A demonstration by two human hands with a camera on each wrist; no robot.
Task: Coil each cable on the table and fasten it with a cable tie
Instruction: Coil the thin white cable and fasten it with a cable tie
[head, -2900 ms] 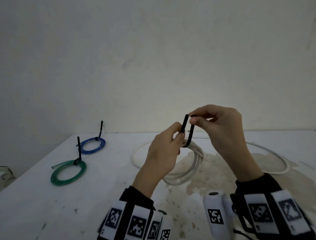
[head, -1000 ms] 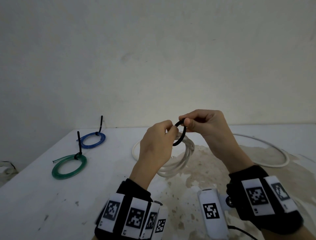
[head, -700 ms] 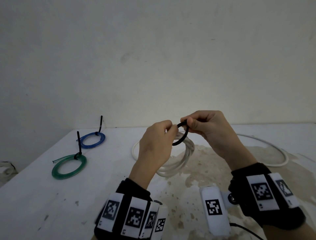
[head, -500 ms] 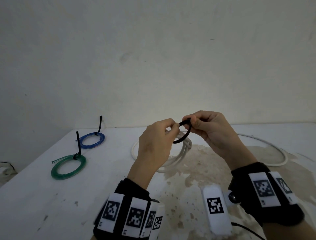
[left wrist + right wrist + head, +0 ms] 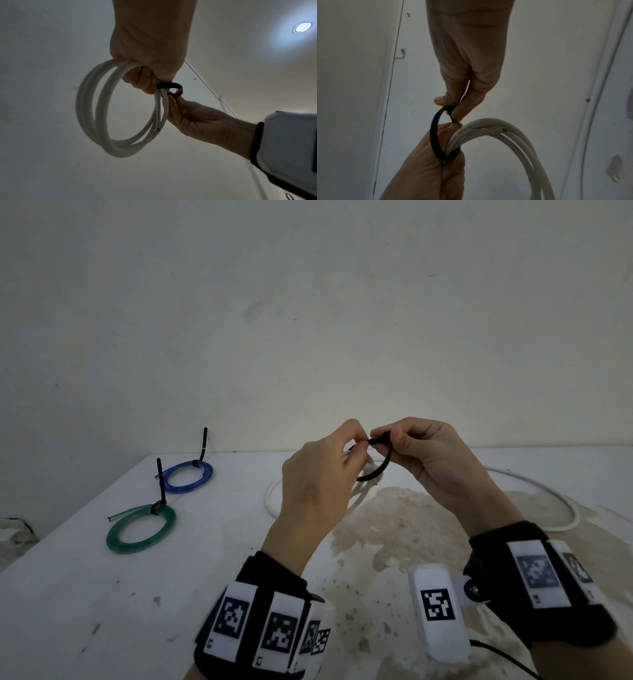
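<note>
Above the stained worktop [image 5: 85,594], the left hand [image 5: 315,484] grips the coiled white cable [image 5: 96,108] while the right hand [image 5: 431,460] pinches the black cable tie [image 5: 435,132] looped round it; the loop is smaller than a second ago.

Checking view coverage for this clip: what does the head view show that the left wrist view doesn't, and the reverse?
Only the head view shows the table, the tied green coil, the tied blue coil and a loose white cable.

Only the left wrist view shows the ceiling light and the held white coil's full loop.

Both show the left hand, right hand and black cable tie.
</note>
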